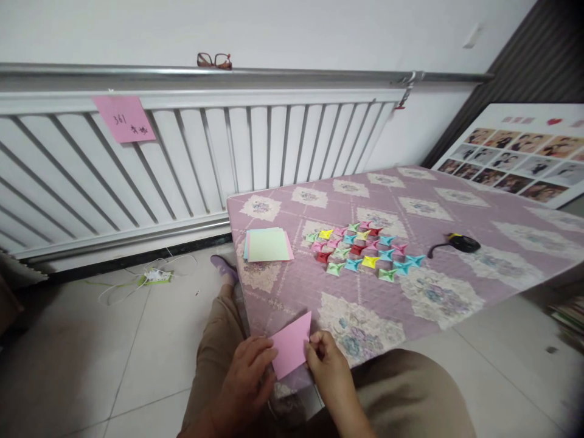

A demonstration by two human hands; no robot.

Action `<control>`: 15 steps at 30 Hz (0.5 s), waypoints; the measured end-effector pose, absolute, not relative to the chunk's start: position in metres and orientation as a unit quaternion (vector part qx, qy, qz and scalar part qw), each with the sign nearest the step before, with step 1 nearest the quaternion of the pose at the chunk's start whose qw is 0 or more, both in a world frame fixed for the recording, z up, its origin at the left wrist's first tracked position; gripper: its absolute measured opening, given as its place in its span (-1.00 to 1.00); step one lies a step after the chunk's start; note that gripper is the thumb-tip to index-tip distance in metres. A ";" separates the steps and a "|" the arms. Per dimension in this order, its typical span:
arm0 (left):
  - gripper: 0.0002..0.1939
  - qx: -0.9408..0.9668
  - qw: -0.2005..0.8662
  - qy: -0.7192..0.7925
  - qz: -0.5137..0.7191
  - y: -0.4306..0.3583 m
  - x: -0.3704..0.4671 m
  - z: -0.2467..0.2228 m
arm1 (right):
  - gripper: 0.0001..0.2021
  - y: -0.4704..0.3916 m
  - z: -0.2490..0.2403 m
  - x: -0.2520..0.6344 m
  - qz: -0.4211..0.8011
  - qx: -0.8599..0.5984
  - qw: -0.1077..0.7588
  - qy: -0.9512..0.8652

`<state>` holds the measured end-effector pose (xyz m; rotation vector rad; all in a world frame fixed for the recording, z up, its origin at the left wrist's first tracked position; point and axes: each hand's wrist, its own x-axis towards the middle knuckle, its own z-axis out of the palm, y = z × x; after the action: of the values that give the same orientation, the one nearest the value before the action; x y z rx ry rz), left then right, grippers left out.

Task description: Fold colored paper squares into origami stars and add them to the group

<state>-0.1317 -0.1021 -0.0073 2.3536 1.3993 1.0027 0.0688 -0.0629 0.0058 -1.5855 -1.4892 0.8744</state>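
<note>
A sheet of pink paper [292,345] is at the near edge of the cloth-covered table, tilted toward me. My left hand [249,374] rests along its left edge, fingers close together, with the thumb partly below the sheet. My right hand [329,368] pinches the sheet's right edge between thumb and curled fingers. Beyond it, at the table's left side, lies a stack of coloured paper [268,245], pale green on top with pink and blue edges showing. Several small folded paper figures [358,249] in red, yellow, blue, green and pink stand in rows to the right.
A black corded object [463,243] lies on the patterned tablecloth [292,286]. Behind the table runs a white radiator [264,146] bearing a pink note [124,119]. Glasses [214,61] sit on the pipe above. A power strip [156,277] with cables is on the floor. A photo board [515,152] leans at right.
</note>
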 end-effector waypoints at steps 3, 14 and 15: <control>-0.50 0.837 0.083 0.456 0.291 -0.101 -0.115 -0.010 | -0.91 -0.063 0.007 0.070 0.286 -0.625 0.334 -0.645; -0.60 0.834 0.089 0.491 0.235 -0.089 -0.105 -0.006 | -0.82 -0.069 -0.002 0.074 0.036 -0.524 0.249 -0.814; -0.61 0.835 0.093 0.489 0.233 -0.089 -0.106 -0.006 | -0.80 -0.070 0.000 0.075 0.051 -0.511 0.260 -0.818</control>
<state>-0.1057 -0.0887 -0.0057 2.4800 1.4531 0.6914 0.0749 -0.0698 -0.0003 -1.3837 -2.2155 0.1386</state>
